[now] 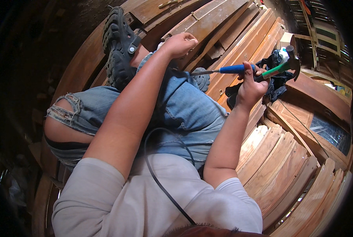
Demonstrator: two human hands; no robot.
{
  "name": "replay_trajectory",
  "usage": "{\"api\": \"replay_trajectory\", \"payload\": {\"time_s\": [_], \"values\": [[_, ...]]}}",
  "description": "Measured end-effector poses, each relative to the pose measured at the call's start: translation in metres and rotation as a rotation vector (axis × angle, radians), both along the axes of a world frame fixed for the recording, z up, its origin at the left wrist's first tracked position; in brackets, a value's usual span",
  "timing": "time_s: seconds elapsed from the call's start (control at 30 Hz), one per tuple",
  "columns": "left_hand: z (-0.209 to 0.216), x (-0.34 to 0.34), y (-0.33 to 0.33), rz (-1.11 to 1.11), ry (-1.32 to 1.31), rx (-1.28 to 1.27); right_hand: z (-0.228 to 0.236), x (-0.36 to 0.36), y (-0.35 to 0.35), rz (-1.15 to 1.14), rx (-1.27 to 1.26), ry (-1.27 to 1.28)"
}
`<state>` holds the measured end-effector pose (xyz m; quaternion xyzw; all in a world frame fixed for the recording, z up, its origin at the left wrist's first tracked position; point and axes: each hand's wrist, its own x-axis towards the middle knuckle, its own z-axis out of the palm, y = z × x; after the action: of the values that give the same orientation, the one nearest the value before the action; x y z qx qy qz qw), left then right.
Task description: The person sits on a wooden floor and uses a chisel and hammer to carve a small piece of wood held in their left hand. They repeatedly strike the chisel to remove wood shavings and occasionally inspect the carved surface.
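Observation:
My left hand (180, 45) reaches over the stacked wooden boards (202, 23), its fingers curled in; whatever lies inside them, if anything, is hidden. My right hand (252, 90) grips two tools at once. One is a claw hammer (277, 70) with a green and black handle, its dark head out to the right. The other is a blue-handled chisel (232, 69), whose metal blade points left toward my knees. The blade's tip lies close to my dark clog.
My legs in torn jeans (196, 102) are folded before me, a dark clog (120, 47) at the upper left. Black plastic bags (277, 85) lie behind the hammer. More planks (275, 158) and a framed wooden panel (295, 114) stand to the right. A black cable (156, 177) crosses my shirt.

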<state>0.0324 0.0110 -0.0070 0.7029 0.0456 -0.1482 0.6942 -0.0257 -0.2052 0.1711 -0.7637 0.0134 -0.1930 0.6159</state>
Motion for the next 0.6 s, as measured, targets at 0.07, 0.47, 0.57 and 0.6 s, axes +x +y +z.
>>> {"api": "replay_trajectory", "payload": {"time_s": [0.07, 0.47, 0.57, 0.6], "values": [[-0.004, 0.001, -0.001, 0.019, -0.005, 0.003, 0.003, 0.000, 0.004, -0.043, -0.062, -0.014], [0.012, -0.002, 0.004, -0.039, 0.044, -0.014, 0.006, 0.031, 0.038, -0.233, -0.123, -0.014], [0.014, -0.002, 0.004, -0.050, 0.068, -0.022, 0.003, 0.034, 0.039, -0.239, -0.178, -0.025], [0.015, -0.002, 0.004, -0.048, 0.068, -0.011, 0.002, 0.035, 0.040, -0.223, -0.177, -0.013]]}}
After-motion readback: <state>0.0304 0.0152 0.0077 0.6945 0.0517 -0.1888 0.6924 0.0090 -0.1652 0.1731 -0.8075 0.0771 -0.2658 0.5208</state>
